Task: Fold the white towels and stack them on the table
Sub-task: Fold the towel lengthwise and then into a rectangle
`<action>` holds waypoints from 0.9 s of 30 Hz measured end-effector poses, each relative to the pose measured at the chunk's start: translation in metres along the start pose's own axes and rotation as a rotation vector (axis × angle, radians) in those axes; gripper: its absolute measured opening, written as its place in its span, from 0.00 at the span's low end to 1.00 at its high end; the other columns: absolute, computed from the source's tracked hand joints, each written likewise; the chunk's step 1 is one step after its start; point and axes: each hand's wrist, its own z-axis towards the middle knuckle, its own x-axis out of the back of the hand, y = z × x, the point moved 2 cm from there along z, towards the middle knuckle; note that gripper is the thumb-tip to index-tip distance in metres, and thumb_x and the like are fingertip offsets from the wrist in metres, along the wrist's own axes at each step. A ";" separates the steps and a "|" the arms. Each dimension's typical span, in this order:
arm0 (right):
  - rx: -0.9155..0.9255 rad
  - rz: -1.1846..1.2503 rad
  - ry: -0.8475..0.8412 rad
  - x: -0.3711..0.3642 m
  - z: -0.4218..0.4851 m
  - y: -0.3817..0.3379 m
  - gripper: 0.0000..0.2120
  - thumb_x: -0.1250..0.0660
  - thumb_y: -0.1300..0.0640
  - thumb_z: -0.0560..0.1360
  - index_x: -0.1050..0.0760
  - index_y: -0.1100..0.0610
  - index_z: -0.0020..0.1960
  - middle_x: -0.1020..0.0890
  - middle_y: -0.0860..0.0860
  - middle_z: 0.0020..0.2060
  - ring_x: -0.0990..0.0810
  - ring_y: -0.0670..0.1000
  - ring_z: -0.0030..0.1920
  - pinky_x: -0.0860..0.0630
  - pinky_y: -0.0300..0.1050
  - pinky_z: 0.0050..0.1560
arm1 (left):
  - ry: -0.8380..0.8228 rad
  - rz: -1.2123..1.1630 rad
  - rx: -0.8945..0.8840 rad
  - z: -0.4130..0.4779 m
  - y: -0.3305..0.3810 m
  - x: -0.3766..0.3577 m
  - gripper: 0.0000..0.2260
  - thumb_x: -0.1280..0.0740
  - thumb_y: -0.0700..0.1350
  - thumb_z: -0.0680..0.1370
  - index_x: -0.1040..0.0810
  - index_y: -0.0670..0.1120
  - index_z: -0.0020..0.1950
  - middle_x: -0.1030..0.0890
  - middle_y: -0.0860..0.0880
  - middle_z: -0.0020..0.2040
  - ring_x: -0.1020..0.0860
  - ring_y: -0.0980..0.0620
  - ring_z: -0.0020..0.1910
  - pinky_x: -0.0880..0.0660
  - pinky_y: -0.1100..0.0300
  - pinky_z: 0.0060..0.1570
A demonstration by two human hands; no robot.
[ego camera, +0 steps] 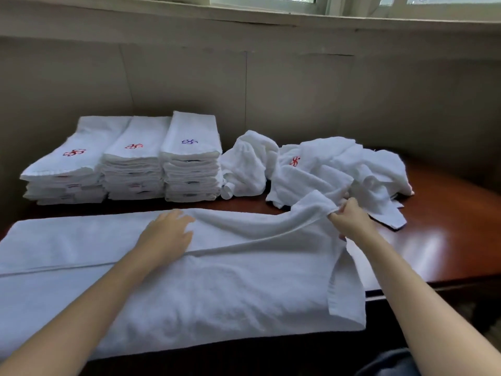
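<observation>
Left hand [167, 232] lies flat on the spread towel [189, 280]; right hand [349, 219] pinches its lifted corner.

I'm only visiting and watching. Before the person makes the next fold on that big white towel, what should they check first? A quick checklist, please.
1. Right hand holds the towel: ok, it pinches the lifted far right corner.
2. Left hand pins the towel: ok, straight fingers rest at the folded edge.
3. Towel lies smooth: not ok, its right end is raised and creased.
4. Lifted corner is clear of the unfolded heap: cannot tell, they overlap in view.
5. Folded stacks are steady: ok, three stand side by side on the table.
</observation>
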 end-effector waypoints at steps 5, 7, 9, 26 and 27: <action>-0.290 0.826 -0.109 0.001 0.008 0.011 0.11 0.48 0.68 0.75 0.29 0.62 0.52 0.24 0.60 0.37 0.22 0.56 0.30 0.24 0.47 0.28 | 0.021 -0.174 -0.246 0.024 0.112 -0.011 0.20 0.44 0.54 0.81 0.35 0.52 0.73 0.36 0.50 0.73 0.39 0.50 0.72 0.42 0.53 0.71; -0.320 0.998 -0.150 0.003 0.009 0.011 0.13 0.45 0.63 0.77 0.31 0.59 0.60 0.22 0.62 0.47 0.20 0.60 0.42 0.22 0.52 0.38 | 0.013 -0.161 -0.162 0.037 0.134 -0.018 0.22 0.46 0.56 0.81 0.38 0.52 0.74 0.38 0.51 0.74 0.41 0.50 0.73 0.44 0.46 0.71; -0.297 1.016 -0.216 0.001 0.013 0.007 0.14 0.38 0.51 0.78 0.31 0.54 0.62 0.23 0.59 0.51 0.21 0.60 0.48 0.22 0.53 0.44 | -0.019 -0.142 -0.049 0.046 0.138 -0.027 0.23 0.48 0.59 0.81 0.39 0.52 0.75 0.39 0.50 0.75 0.42 0.48 0.74 0.46 0.42 0.70; -0.147 -0.028 -0.368 0.011 0.037 -0.001 0.21 0.31 0.52 0.73 0.30 0.59 0.62 0.27 0.56 0.45 0.27 0.55 0.37 0.31 0.43 0.30 | -0.139 -0.011 0.074 0.035 0.032 -0.043 0.32 0.54 0.65 0.79 0.62 0.55 0.78 0.58 0.47 0.79 0.56 0.49 0.78 0.56 0.46 0.74; -0.135 0.068 -0.334 0.006 0.037 -0.003 0.26 0.31 0.46 0.73 0.30 0.59 0.64 0.27 0.55 0.46 0.26 0.55 0.37 0.29 0.45 0.30 | -0.146 -0.002 0.063 0.034 0.031 -0.043 0.32 0.54 0.66 0.79 0.62 0.56 0.77 0.58 0.47 0.79 0.57 0.49 0.78 0.56 0.46 0.74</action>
